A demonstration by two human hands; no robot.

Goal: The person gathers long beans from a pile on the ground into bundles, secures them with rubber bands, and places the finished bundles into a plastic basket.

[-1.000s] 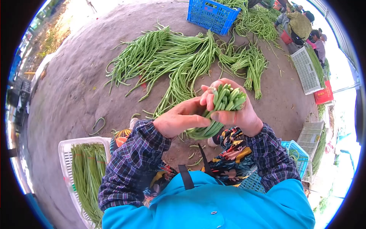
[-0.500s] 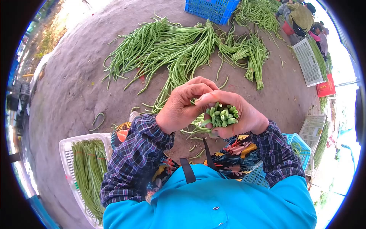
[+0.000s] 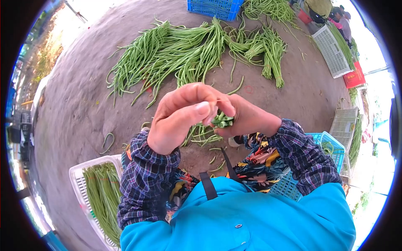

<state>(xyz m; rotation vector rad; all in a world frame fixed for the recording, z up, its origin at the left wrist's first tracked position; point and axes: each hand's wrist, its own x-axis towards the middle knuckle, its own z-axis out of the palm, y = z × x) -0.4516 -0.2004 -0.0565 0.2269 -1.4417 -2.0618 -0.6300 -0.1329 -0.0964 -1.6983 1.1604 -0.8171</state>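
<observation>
A bundle of long green beans (image 3: 222, 120) points its cut ends up between my two hands, most of it hidden by the fingers. My right hand (image 3: 250, 116) is wrapped round it from the right. Over its left side arches my left hand (image 3: 182, 115), thumb and fingertips pinched together; a thin reddish line, perhaps a rubber band, runs from them toward my right hand. Beyond my hands a large heap of long beans (image 3: 184, 50) lies on the ground, with a smaller bunch (image 3: 270, 54) to its right.
At lower left stands a white crate (image 3: 75, 175) of banded beans. A blue crate (image 3: 215, 9) is at the top, a light blue basket (image 3: 338, 153) at my right. Grey crates (image 3: 331, 52) and a red box (image 3: 354, 76) stand at the right. People sit at upper right.
My left hand has turned and arched higher over the bundle, its thumb now upward. The bundle has shifted left and is more covered. The view has moved slightly.
</observation>
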